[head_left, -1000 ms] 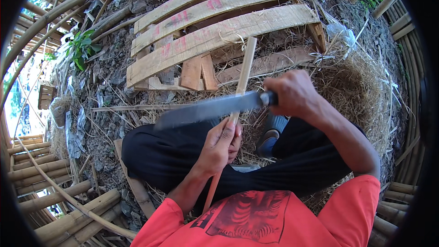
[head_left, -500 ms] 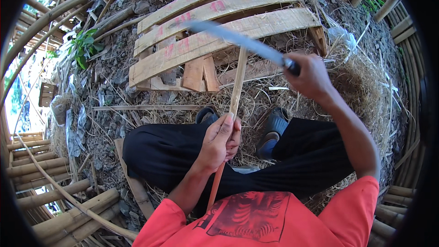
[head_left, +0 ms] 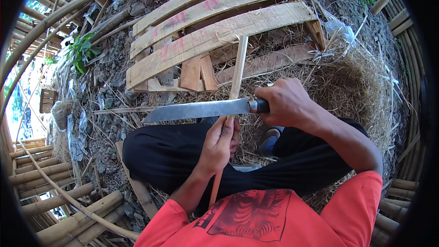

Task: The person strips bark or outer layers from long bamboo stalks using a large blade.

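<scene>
Here: one stick (head_left: 238, 71), slim, straight, pale above the left hand (head_left: 218, 144), reddish below; that hand grips it, tip just past twelve. One knife (head_left: 199, 110), broad grey blade crossing the stick, point toward nine; dark handle in the right hand's (head_left: 286, 103) closed grip. Slats (head_left: 206, 36) at twelve, near edge overlapped by the stick's tip; straw (head_left: 363, 93) spreads toward two.

Rustic workspace: bamboo poles (head_left: 45, 173), soil (head_left: 106, 136)

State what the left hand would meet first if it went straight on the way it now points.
Probably the knife blade, which crosses just beyond the left hand, though depth is unclear.
</scene>
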The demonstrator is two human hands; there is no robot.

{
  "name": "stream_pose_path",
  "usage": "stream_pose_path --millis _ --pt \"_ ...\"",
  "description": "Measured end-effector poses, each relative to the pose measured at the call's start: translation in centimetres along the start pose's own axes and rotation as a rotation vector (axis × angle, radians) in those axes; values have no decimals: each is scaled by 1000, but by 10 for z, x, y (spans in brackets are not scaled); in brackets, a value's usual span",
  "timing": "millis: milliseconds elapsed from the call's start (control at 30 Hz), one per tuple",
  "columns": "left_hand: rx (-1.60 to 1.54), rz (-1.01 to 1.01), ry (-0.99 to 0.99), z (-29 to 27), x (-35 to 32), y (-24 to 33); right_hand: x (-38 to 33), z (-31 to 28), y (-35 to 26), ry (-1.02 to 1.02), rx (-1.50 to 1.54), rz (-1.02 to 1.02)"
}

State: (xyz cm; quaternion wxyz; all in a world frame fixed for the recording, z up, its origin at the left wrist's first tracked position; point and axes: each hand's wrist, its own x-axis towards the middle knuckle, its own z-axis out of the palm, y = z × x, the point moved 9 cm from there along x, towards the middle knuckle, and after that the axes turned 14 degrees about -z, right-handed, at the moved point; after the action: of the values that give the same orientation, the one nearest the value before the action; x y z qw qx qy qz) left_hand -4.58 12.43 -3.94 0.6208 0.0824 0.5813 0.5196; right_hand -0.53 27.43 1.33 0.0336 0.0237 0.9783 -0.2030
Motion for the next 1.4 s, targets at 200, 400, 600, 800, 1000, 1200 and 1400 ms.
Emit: stream_pose_path --millis 200,400,600,800,1000,1200,1400 --pt "0 12 -42 0 -7 0 3 4 8 -32 -4 36" --pt "-46 -11 -52 -4 -4 -1 4 -11 38 80 -113 74" --pt "-44 -67 -94 1 -8 -9 -16 -46 122 277 -62 405" --pt "-131 -66 -113 -4 -5 0 -61 -73 177 445 164 574" --pt "-83 -29 -40 -6 -3 6 -4 -23 20 210 98 -35" --pt "72 -40 -61 -12 -1 -5 -4 10 -20 97 38 -129" --pt "-7 107 43 -14 -2 5 -1 14 -24 97 59 -129"
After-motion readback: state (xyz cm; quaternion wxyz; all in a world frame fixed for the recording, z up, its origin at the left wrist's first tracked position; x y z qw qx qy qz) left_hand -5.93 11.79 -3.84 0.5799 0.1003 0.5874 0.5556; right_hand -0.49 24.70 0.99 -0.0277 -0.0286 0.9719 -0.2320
